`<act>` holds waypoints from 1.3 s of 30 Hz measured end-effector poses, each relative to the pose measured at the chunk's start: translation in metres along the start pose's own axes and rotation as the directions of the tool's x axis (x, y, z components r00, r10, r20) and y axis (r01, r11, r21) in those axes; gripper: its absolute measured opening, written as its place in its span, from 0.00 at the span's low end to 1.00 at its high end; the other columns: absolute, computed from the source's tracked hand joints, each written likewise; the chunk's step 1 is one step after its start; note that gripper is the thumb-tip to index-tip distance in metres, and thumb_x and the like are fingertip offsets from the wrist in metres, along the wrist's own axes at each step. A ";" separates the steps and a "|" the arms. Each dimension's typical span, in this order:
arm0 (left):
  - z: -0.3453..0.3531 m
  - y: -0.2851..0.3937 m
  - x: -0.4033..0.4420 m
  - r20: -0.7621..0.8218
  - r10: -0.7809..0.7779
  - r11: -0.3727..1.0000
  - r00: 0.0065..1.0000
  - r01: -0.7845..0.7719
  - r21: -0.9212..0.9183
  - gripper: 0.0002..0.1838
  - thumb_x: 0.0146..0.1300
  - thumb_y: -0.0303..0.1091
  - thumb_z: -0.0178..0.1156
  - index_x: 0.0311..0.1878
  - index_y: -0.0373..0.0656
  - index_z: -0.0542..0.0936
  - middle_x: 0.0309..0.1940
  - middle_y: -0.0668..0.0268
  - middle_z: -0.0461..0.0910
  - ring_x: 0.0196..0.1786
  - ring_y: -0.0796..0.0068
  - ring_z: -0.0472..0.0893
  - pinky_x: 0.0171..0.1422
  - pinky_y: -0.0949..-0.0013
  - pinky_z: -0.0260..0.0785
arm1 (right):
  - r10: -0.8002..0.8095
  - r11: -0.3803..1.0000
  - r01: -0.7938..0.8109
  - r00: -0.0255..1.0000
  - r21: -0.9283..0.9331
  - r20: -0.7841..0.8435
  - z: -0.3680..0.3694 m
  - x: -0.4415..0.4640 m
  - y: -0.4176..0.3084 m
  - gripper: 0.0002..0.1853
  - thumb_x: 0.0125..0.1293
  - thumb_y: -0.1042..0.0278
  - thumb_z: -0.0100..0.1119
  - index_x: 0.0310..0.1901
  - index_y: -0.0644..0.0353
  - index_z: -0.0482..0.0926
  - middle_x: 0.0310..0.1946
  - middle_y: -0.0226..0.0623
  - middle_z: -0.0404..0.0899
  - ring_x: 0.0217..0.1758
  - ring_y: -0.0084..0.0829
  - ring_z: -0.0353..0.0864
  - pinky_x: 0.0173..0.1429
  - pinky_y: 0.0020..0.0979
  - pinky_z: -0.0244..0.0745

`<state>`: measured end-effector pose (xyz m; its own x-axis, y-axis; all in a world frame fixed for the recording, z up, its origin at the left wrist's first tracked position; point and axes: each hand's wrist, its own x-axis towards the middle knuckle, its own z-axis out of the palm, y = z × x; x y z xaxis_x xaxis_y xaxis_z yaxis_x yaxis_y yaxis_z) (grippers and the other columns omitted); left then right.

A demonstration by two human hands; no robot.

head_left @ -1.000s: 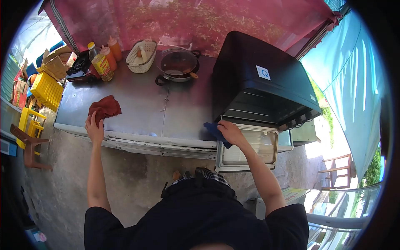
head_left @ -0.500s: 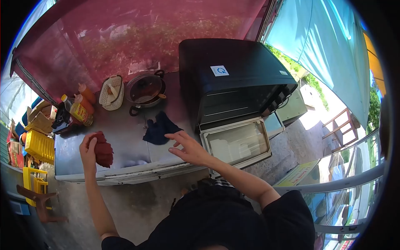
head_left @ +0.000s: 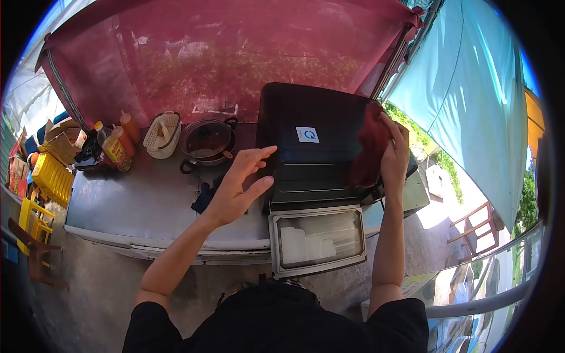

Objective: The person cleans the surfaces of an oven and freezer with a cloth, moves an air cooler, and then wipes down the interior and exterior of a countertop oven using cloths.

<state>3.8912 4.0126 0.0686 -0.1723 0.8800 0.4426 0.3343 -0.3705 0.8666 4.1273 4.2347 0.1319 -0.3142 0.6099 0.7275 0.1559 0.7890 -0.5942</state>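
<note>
Two squeeze bottles stand on the metal counter; a dark-blue cloth lies partly behind the left hand, its fingers parted, empty; beside the black toaster oven's right end, a red cloth is grasped by the right hand.

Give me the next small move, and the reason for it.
Probably press the red cloth to the black oven and wipe: the right hand already holds the cloth at the oven's right side, while the left hand is open and holds nothing.
</note>
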 end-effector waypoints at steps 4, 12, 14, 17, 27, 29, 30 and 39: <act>0.057 -0.065 0.047 -0.305 0.145 0.937 0.941 -0.031 0.348 0.32 0.69 0.40 0.57 0.72 0.38 0.64 0.73 0.60 0.61 0.73 0.56 0.64 0.77 0.58 0.52 | 0.153 0.588 0.192 0.928 -0.786 0.341 0.049 0.007 0.071 0.29 0.75 0.48 0.43 0.69 0.58 0.68 0.71 0.57 0.62 0.73 0.54 0.63 0.73 0.47 0.61; 0.086 -0.099 0.055 -0.555 0.371 0.893 0.745 -0.122 0.434 0.30 0.67 0.40 0.59 0.69 0.38 0.69 0.69 0.53 0.68 0.70 0.48 0.70 0.71 0.57 0.64 | -0.295 0.854 0.518 0.548 -0.041 0.782 0.168 0.041 0.028 0.28 0.77 0.48 0.37 0.70 0.56 0.65 0.73 0.44 0.61 0.77 0.45 0.58 0.76 0.48 0.56; 0.074 -0.114 0.046 -0.493 0.396 0.855 0.775 -0.116 0.505 0.28 0.68 0.40 0.58 0.69 0.39 0.69 0.69 0.53 0.69 0.70 0.49 0.70 0.71 0.56 0.64 | -0.228 0.831 0.538 0.563 -0.143 0.794 0.180 0.062 0.052 0.29 0.76 0.47 0.36 0.72 0.54 0.62 0.74 0.38 0.60 0.78 0.41 0.56 0.77 0.50 0.54; 0.073 -0.121 0.044 -0.453 0.434 0.808 0.779 -0.114 0.578 0.25 0.71 0.41 0.55 0.68 0.41 0.70 0.68 0.54 0.70 0.70 0.49 0.70 0.71 0.54 0.65 | 0.136 0.806 0.312 0.731 -0.504 0.669 0.157 0.114 0.127 0.32 0.75 0.44 0.36 0.75 0.51 0.57 0.76 0.38 0.57 0.79 0.40 0.55 0.77 0.54 0.50; 0.078 -0.131 0.050 -0.476 0.507 0.806 0.719 -0.199 0.557 0.26 0.73 0.46 0.51 0.68 0.41 0.70 0.69 0.55 0.69 0.70 0.49 0.68 0.73 0.53 0.61 | 0.685 0.340 -0.323 0.729 -0.883 -0.002 0.017 0.159 0.278 0.41 0.71 0.36 0.36 0.77 0.54 0.52 0.78 0.48 0.48 0.81 0.45 0.50 0.78 0.50 0.51; 0.079 -0.132 0.048 -0.475 0.502 0.809 0.723 -0.198 0.553 0.26 0.73 0.46 0.51 0.68 0.41 0.70 0.69 0.55 0.69 0.70 0.49 0.68 0.73 0.53 0.61 | 0.651 0.358 -0.326 0.759 -0.875 -0.016 0.058 0.164 0.258 0.41 0.69 0.33 0.38 0.76 0.54 0.56 0.77 0.44 0.52 0.80 0.45 0.51 0.77 0.49 0.52; 0.079 -0.133 0.050 -0.484 0.500 0.811 0.718 -0.194 0.551 0.26 0.73 0.46 0.51 0.68 0.41 0.70 0.69 0.55 0.70 0.70 0.49 0.68 0.73 0.52 0.61 | 0.567 0.432 -0.234 0.821 -0.871 0.061 0.084 0.164 0.252 0.41 0.69 0.32 0.38 0.75 0.54 0.59 0.75 0.46 0.56 0.79 0.46 0.54 0.77 0.50 0.53; 0.081 -0.137 0.049 -0.488 0.502 0.810 0.714 -0.190 0.554 0.27 0.74 0.48 0.48 0.67 0.37 0.70 0.68 0.51 0.69 0.70 0.47 0.68 0.72 0.50 0.59 | -0.179 0.877 0.460 0.580 -0.138 0.795 0.218 0.073 0.050 0.33 0.75 0.43 0.34 0.66 0.62 0.70 0.73 0.48 0.60 0.77 0.47 0.56 0.78 0.46 0.52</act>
<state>3.9121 4.1302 -0.0474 -0.4078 0.2974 0.8633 0.8170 -0.3032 0.4904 3.9079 4.3026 0.0798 -0.9543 0.1539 0.2561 0.1210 0.9828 -0.1397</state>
